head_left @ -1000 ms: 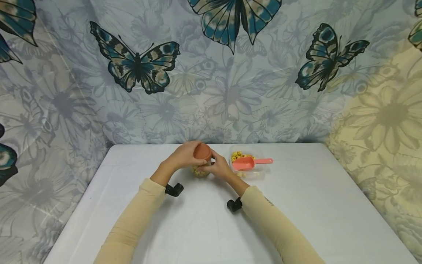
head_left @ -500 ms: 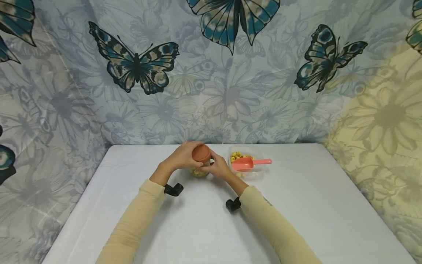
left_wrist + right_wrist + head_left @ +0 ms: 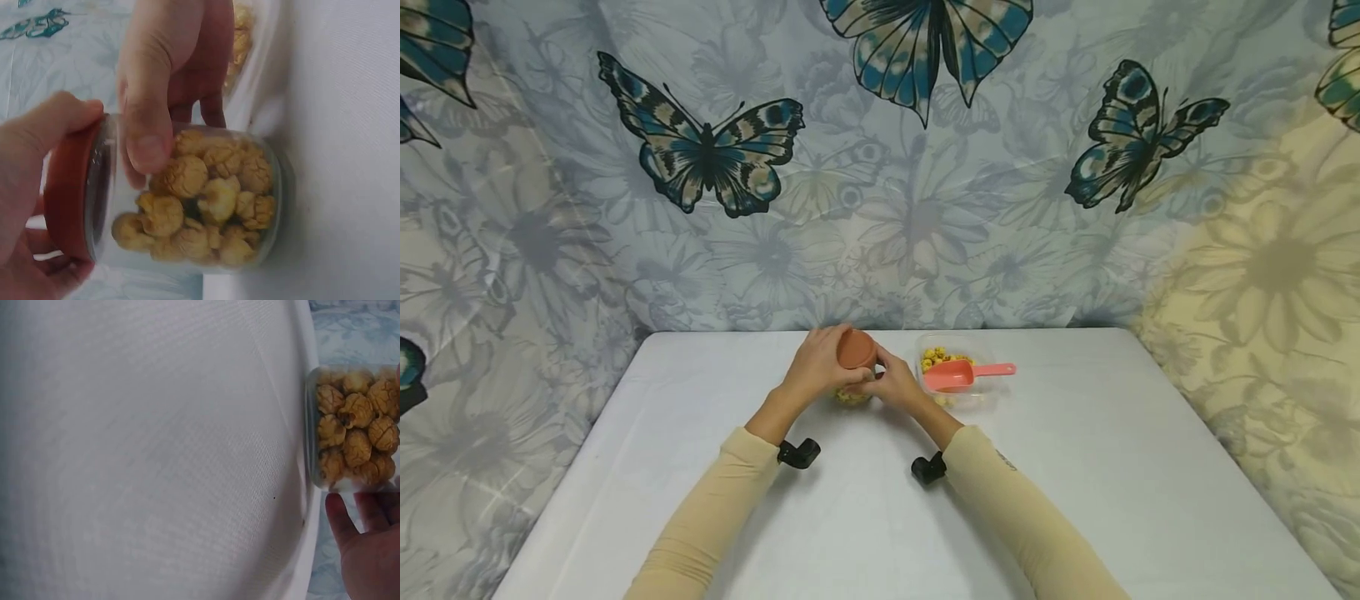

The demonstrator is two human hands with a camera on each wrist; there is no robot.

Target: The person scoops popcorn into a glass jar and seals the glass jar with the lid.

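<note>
A clear jar (image 3: 256,181) of caramel popcorn (image 3: 187,178) stands upright on the white table, its base shown in the right wrist view too. Its reddish-brown lid (image 3: 856,349) sits on the mouth. My left hand (image 3: 814,367) grips the lid, thumb on one side and fingers round the other, as the left wrist view shows. The jar's body is held by my right hand (image 3: 898,385), with the thumb (image 3: 150,140) pressed along the glass just below the lid. In the head view both hands cover most of the jar.
Right of the jar, a clear plastic container (image 3: 981,400) holds more popcorn (image 3: 937,357). A coral-pink scoop (image 3: 951,375) lies across it, handle pointing right. The white-covered table (image 3: 865,517) ends at a butterfly-patterned cloth backdrop (image 3: 917,225).
My left hand has turned slightly, its wrist dropping a little lower, while it keeps its grip on the lid. My right hand stays on the jar. The head view has shifted slightly.
</note>
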